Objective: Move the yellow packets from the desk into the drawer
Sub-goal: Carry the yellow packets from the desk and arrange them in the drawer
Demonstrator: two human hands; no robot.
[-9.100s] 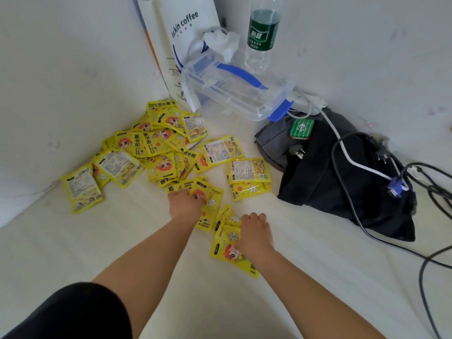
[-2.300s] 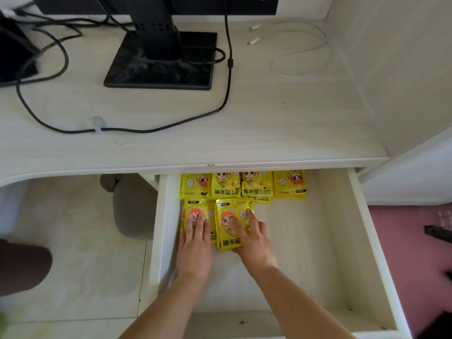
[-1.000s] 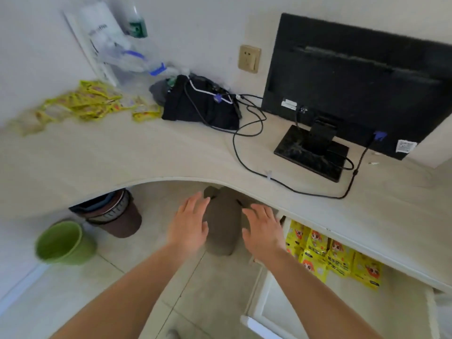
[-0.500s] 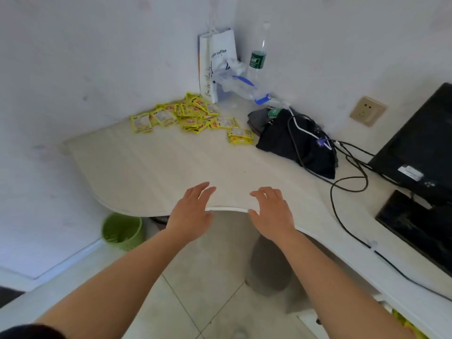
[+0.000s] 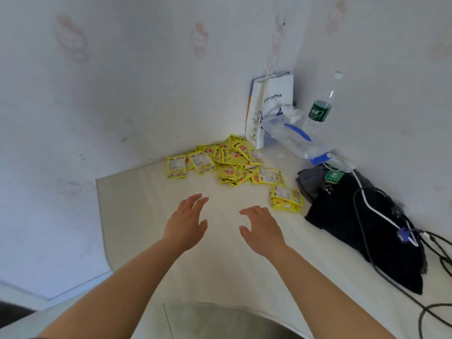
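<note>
1. The left hand [image 5: 186,223] is spread wide, palm down, with its fingers extended and slightly curved. It holds nothing.
2. The right hand [image 5: 263,228] is just beside it with a gap between them. Its fingers are loosely bent and the thumb is out, and it also holds nothing.
3. Both hands reach out over a bare part of the pale desk [image 5: 220,270]. Whether they touch its surface cannot be told.
4. The yellow packets [image 5: 227,162] lie beyond the fingertips, apart from both hands. They form a loose, overlapping heap in the back corner of the desk where two walls meet (some show a cartoon print, others the printed back).
5. A small stack [image 5: 286,200] of the same packets sits apart from the heap, to its right and nearer the right hand. It is just beside a black bag [image 5: 362,231].
6. Behind the heap a white paper bag [image 5: 271,101] stands in the corner, its lettering ending in "coffee".
7. A clear box [image 5: 293,140] with blue clips lies tilted to the right of the paper bag. A plastic bottle [image 5: 320,106] with a green label stands upright behind it.
8. A green tag [image 5: 333,176] rests on top of the black bag. A white cable [image 5: 362,189] runs over the bag to a blue plug [image 5: 403,234], and black cables [image 5: 440,245] trail off to the right.
</note>
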